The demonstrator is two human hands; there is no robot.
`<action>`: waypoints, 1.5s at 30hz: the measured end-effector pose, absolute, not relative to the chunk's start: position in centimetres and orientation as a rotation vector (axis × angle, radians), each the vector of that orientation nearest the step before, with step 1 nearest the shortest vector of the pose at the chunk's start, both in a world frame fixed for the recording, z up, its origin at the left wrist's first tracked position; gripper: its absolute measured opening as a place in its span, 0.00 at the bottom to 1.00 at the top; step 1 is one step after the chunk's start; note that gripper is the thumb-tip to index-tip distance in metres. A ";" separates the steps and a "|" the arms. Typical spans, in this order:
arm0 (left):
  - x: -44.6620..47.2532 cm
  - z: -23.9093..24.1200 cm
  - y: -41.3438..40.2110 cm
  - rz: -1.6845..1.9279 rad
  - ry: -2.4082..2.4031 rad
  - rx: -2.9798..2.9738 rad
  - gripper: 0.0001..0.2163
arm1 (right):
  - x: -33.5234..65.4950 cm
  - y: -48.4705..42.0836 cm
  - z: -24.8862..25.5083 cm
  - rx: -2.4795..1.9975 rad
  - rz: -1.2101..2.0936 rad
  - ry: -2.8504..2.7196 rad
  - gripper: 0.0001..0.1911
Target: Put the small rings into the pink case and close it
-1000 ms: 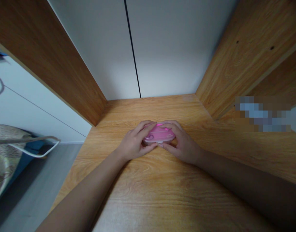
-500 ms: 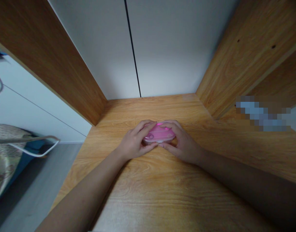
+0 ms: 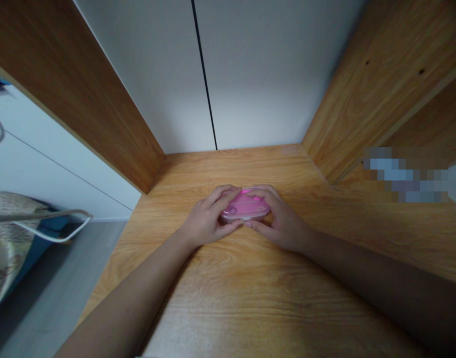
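Observation:
A small oval case (image 3: 246, 206) with a shiny pink lid and a paler, see-through lower rim lies on the wooden desktop (image 3: 228, 283). My left hand (image 3: 212, 214) curls round its left end, fingers over the lid and thumb along the near side. Round the right end wraps my right hand (image 3: 283, 219), its thumb meeting the near edge close to a whitish tab at the middle. The lid appears closed on the case. Both hands hide its ends, and what is inside cannot be made out.
A white panel (image 3: 258, 89) with a dark vertical gap stands behind the desktop. Wooden side boards (image 3: 362, 94) rise left and right. Past the left edge are a curved white rail (image 3: 52, 238), patterned fabric (image 3: 8, 248) and grey floor. A blurred patch (image 3: 403, 174) covers something at right.

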State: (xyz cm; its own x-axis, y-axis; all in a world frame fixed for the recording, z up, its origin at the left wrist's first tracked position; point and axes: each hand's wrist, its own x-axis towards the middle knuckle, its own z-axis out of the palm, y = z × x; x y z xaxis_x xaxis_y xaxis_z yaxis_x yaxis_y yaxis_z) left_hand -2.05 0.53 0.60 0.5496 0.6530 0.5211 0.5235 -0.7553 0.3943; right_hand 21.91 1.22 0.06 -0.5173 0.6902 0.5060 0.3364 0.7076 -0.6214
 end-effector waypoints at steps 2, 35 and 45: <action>-2.1 0.6 0.6 0.991 0.993 2.595 0.33 | 21.9 1.2 0.1 -0.781 0.585 -2.141 0.32; -2.1 0.6 0.4 0.977 1.017 2.593 0.33 | 21.9 1.3 -0.2 -0.783 0.591 -2.143 0.31; -2.1 0.6 0.5 0.981 1.007 2.599 0.32 | 21.9 1.3 0.0 -0.769 0.584 -2.142 0.32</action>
State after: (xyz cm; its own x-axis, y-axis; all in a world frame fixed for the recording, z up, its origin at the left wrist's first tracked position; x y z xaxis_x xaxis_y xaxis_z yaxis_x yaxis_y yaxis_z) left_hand -2.09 0.50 0.59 0.5516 0.6557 0.5155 0.5325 -0.7525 0.3875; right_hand 21.93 1.28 -0.03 -0.5200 0.6850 0.5103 0.3311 0.7124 -0.6188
